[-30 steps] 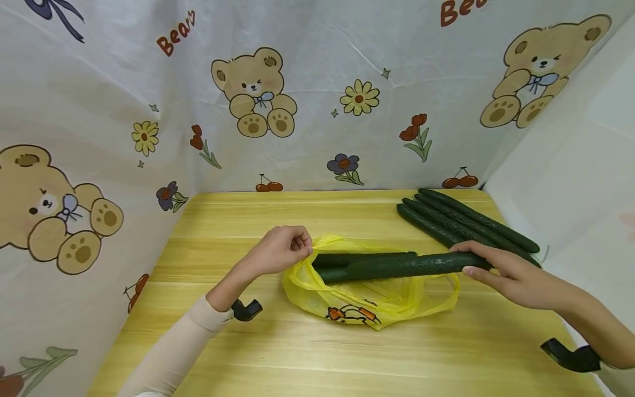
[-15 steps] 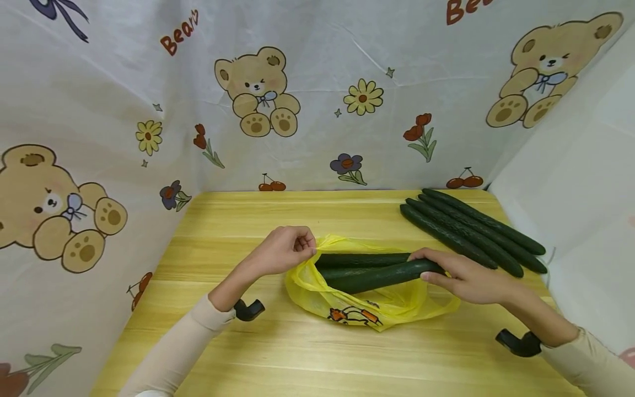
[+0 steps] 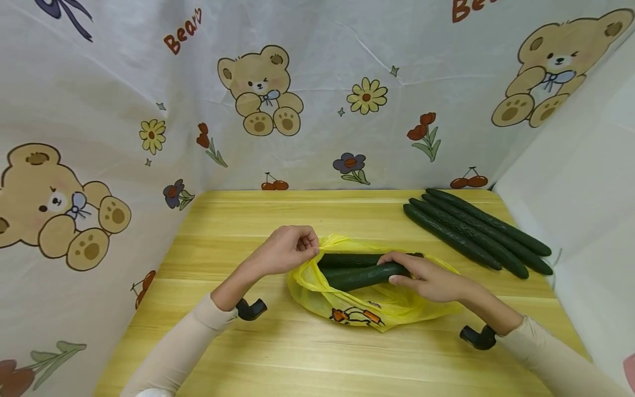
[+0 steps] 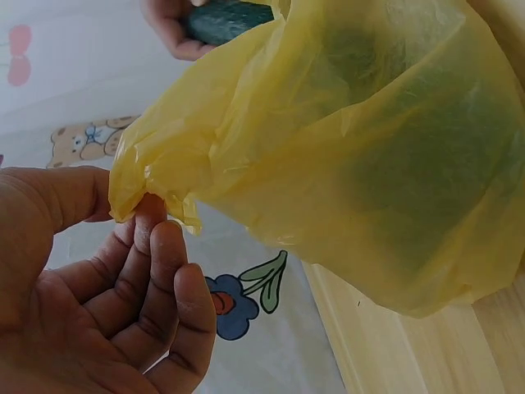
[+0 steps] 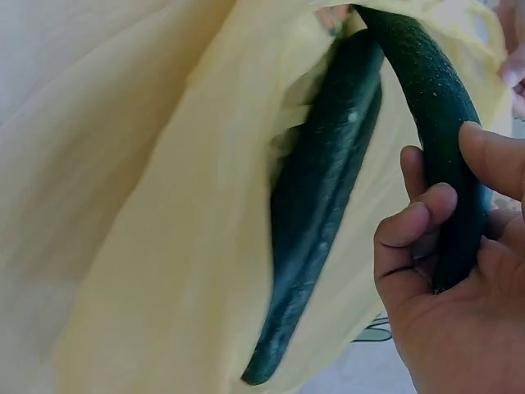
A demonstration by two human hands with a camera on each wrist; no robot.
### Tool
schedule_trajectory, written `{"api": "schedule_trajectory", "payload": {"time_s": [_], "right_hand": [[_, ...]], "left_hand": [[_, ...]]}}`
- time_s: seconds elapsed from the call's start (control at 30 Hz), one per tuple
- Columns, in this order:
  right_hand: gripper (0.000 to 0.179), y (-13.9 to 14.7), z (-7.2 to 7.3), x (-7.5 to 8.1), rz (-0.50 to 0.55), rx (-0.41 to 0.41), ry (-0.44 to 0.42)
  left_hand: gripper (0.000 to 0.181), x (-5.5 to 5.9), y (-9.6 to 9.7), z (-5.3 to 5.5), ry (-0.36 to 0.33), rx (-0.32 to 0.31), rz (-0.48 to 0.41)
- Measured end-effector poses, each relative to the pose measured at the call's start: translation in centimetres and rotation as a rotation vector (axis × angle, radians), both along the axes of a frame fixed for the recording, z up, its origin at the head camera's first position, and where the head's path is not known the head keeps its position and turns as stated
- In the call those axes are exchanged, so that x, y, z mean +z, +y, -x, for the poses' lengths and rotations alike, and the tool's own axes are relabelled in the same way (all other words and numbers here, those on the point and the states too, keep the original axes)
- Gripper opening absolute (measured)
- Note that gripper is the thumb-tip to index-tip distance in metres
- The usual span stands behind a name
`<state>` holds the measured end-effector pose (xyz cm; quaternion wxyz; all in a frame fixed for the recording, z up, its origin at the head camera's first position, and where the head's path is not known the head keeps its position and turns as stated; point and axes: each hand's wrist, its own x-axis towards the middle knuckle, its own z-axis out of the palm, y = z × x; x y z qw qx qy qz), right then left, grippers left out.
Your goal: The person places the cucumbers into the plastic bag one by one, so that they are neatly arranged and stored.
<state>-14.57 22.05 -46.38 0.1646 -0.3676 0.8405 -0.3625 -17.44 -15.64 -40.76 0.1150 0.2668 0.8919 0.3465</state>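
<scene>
A thin yellow plastic bag (image 3: pixel 322 300) with an orange and black print lies on the table, its mouth facing up. My left hand (image 3: pixel 288 251) pinches the bag's left rim between thumb and forefinger, seen close in the left wrist view. In my right hand (image 3: pixel 426 275) is a dark green cucumber (image 3: pixel 364 277), gripped near its right end, with its other end inside the bag. Behind it more cucumber (image 3: pixel 347 260) shows within the bag. In the right wrist view thumb and fingers wrap the held cucumber (image 5: pixel 439 107), beside the bagged cucumber (image 5: pixel 320 205).
Several loose cucumbers (image 3: pixel 476 231) lie side by side at the table's back right. A wood-grain table (image 3: pixel 307 364) spans the front. Behind it hangs a white cloth (image 3: pixel 317 82) printed with bears and flowers, and a white wall (image 3: pixel 585 220) stands at the right.
My right hand has moved left with the cucumber, sliding it deeper into the bag. My left hand has stayed at the bag's rim.
</scene>
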Motion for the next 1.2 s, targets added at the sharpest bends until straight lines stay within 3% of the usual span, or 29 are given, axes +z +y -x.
{"api": "schedule_trajectory", "payload": {"time_s": [0.17,0.33,0.5,0.73,1.0,1.13,1.2], "right_hand": [[0.038,0.1,0.2,-0.9,-0.091,-0.02,0.058],[0.043,0.2,-0.2,-0.9,-0.214,-0.038,0.161],[0.04,0.3,-0.4,-0.9,-0.267,-0.049,0.217],[0.025,1.0,-0.2,-1.4,-0.232,-0.102,0.306],[0.021,2.9,0.0,-1.3,-0.184,-0.153,0.306],[0.021,4.3,0.1,-1.1,-0.1,-0.192,0.353],[0.021,5.2,0.1,-0.9,-0.082,-0.224,0.355]], "left_hand": [[0.006,0.0,0.1,0.0,-0.006,0.0,-0.004],[0.005,-0.1,0.0,0.1,-0.002,0.003,-0.005],[0.006,-0.1,0.0,0.1,0.007,0.003,-0.009],[0.005,-0.3,0.0,0.1,0.005,0.014,-0.017],[0.005,-0.5,-0.1,0.1,0.001,0.027,-0.029],[0.005,-0.6,-0.1,-0.1,0.033,0.045,-0.02],[0.008,-0.6,-0.2,-0.5,0.09,0.063,-0.005]]}}
